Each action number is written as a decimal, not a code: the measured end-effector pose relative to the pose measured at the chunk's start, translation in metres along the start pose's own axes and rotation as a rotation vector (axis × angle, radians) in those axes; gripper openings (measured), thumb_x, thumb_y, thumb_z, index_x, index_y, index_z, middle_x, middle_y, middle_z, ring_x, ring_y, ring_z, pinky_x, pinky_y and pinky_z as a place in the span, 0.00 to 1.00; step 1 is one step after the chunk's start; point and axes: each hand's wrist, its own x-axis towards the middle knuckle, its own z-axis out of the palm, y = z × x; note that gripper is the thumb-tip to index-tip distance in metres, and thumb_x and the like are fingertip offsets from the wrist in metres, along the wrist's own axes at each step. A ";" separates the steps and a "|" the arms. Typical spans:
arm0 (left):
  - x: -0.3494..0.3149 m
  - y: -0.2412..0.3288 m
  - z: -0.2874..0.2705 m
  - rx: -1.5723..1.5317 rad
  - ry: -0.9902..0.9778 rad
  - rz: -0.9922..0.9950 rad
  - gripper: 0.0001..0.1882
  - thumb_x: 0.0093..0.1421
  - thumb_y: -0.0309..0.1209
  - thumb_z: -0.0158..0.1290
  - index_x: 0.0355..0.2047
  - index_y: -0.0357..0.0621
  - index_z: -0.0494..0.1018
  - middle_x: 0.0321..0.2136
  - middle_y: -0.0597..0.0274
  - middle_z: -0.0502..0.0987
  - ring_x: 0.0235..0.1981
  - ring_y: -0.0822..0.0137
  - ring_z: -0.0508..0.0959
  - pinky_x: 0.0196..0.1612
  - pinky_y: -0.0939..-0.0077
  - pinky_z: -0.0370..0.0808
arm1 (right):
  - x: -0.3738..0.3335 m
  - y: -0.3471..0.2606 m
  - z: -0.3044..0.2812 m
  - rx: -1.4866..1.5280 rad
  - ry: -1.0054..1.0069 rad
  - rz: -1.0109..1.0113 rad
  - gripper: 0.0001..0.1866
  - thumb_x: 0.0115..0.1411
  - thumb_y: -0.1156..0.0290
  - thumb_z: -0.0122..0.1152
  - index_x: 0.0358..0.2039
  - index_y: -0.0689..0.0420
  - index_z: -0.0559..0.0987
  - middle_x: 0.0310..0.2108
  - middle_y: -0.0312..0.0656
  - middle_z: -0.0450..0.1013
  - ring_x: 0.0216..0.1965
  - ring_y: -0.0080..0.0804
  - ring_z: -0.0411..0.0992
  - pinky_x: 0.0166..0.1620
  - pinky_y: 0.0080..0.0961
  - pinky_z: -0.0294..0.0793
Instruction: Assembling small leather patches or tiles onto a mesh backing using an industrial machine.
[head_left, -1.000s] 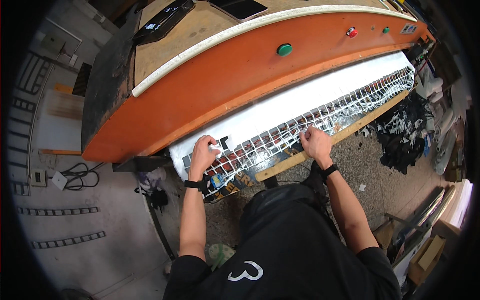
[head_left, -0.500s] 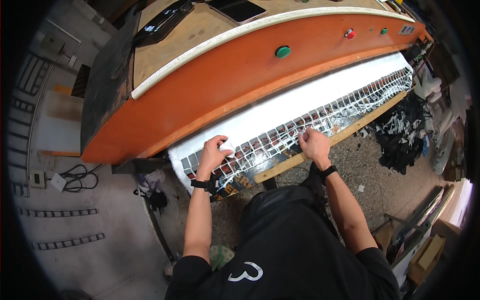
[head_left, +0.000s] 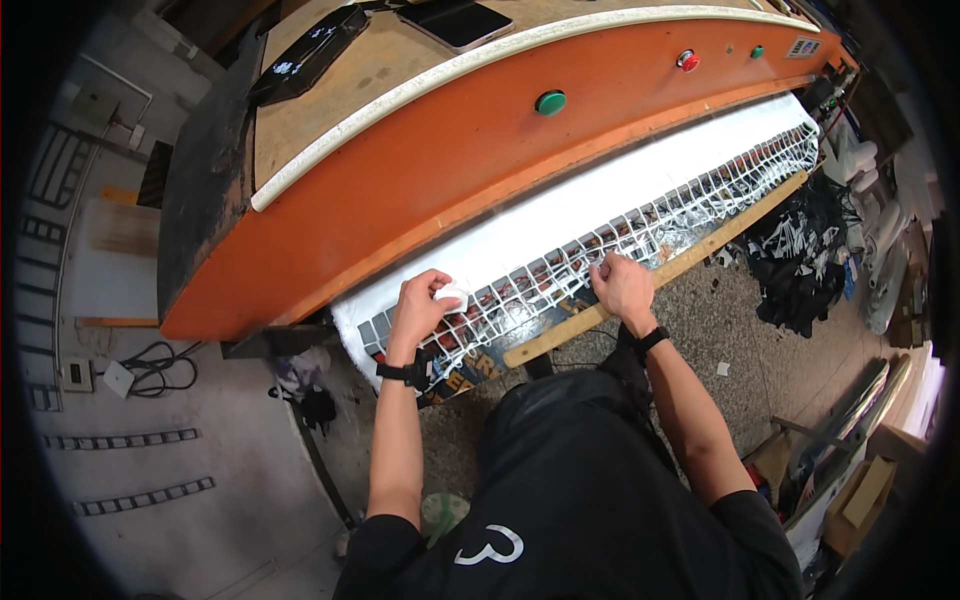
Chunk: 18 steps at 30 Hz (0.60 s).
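Yellow lettering (head_left: 484, 365) shows on a dark board (head_left: 535, 328) beneath white netting (head_left: 590, 248); a small label (head_left: 803, 47) marks the orange machine (head_left: 400, 205). Forearms (head_left: 396, 450) reach forward: left hand (head_left: 417, 310) pinches a white scrap (head_left: 453, 297) over the netting's left part; right hand (head_left: 624, 289) curls at its near edge, grip unclear.

We look down on the left hand (head_left: 420, 308) pinching a white piece (head_left: 453, 297) over a white grid (head_left: 520, 293). The right hand (head_left: 624, 288), fingers curled, is at the grid's near side, by a wooden bar (head_left: 700, 250). Beyond, an orange panel (head_left: 400, 190) carries 2 green buttons (head_left: 550, 104).
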 end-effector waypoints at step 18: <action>0.021 -0.005 0.014 0.237 0.031 0.131 0.19 0.47 0.24 0.75 0.40 0.35 0.85 0.42 0.50 0.80 0.47 0.47 0.81 0.52 0.60 0.77 | 0.002 -0.002 -0.004 0.008 -0.004 0.007 0.17 0.63 0.56 0.68 0.26 0.55 0.81 0.25 0.47 0.82 0.29 0.51 0.82 0.36 0.47 0.81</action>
